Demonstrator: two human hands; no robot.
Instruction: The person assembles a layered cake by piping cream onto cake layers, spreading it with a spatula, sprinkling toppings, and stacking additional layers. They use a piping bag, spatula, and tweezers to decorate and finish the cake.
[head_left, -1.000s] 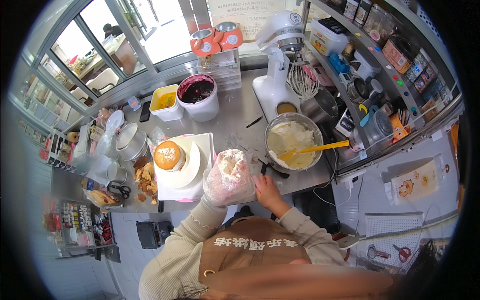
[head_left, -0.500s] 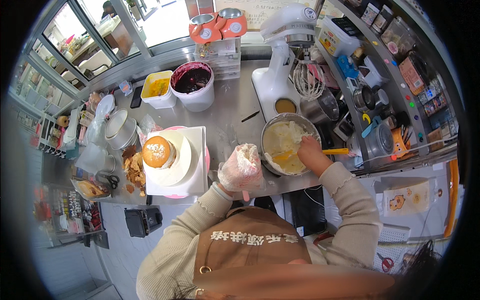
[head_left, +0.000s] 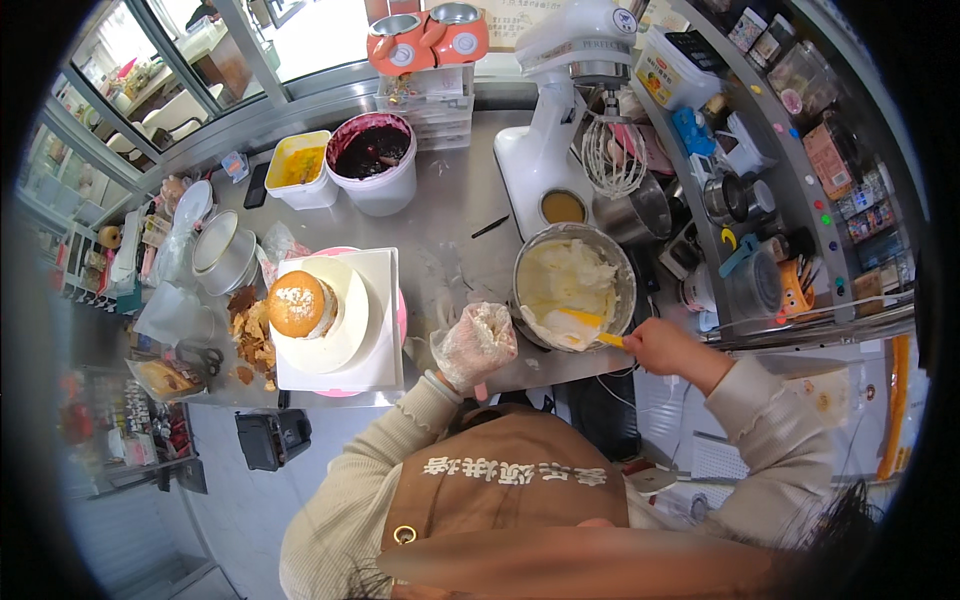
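Note:
My right hand (head_left: 664, 353) grips the handle end of a yellow spatula (head_left: 588, 322), whose blade lies in pale cream (head_left: 566, 275). The cream half fills a metal mixing bowl (head_left: 628, 300) near the counter's front edge. Left of the bowl, my left hand (head_left: 462, 362) is closed on a clear plastic piping bag (head_left: 488, 334) smeared with white cream. The bag is folded over that hand and covers most of its fingers. Farther left, a round golden cake layer with white on top (head_left: 302, 303) sits on a white round board (head_left: 352, 335).
A white stand mixer (head_left: 530, 160) with a whisk (head_left: 613, 158) stands behind the bowl. At the back are a bucket of dark berry filling (head_left: 385, 195) and a tub of yellow fruit (head_left: 300, 190). Brown scraps (head_left: 252, 335) lie left of the cake; crowded shelves (head_left: 790, 160) line the right.
My right hand has moved from over the bowl toward the lower right, out past its rim, with the spatula. My left hand stays nearly in place, and the bag's top looks lower and more bunched.

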